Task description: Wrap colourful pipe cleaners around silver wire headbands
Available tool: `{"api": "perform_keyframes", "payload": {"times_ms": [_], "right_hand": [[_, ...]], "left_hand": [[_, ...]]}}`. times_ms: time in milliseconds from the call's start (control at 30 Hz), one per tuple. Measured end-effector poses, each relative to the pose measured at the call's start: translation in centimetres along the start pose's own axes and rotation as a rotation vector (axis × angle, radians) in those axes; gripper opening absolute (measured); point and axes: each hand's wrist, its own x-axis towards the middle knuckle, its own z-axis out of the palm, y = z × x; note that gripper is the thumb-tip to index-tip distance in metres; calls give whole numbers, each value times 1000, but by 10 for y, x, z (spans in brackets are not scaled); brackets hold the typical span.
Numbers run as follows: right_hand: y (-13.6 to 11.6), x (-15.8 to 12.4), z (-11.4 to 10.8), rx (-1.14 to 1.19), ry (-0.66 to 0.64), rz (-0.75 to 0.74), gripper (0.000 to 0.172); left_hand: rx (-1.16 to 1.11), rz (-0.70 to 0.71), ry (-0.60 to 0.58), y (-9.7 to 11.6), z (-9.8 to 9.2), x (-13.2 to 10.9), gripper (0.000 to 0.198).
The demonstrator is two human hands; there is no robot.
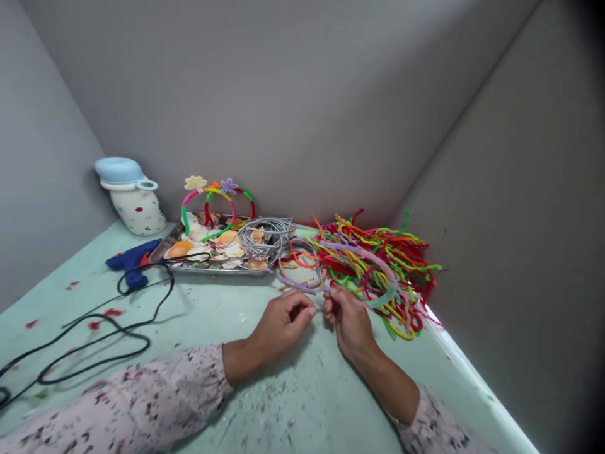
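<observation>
My right hand is closed in a pinch on a ring wrapped in fuzzy pipe cleaner, coloured purple, pink and teal. The ring rises beyond the fingers and overlaps a heap of loose pipe cleaners. Just left of it, my left hand has its thumb and forefinger together, a small gap from the right fingertips. Whatever those left fingers hold, if anything, is too small to make out. Beyond the hands a thin grey wire loop and purple pipe cleaner lie close to the held ring.
A metal tray holds shell-like pieces, a grey wire coil and two upright flower-topped rings. Left stand a blue glue gun, its black cord and a blue-lidded white container. Grey walls enclose the green table.
</observation>
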Motion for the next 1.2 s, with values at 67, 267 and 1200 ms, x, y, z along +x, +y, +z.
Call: {"api": "perform_keyframes", "payload": {"times_ms": [67,267,1200], "right_hand": [[-2,0,1,78,34,6,18],[-4,-3,2,257,-38,43,17],[1,-15,4,-222,-355,42,24]], "left_hand": [[24,7,-92,1,1,0,22],[-130,-163,-118,-4,4,2,21],[-384,-231,3,3,3,2,20]]}}
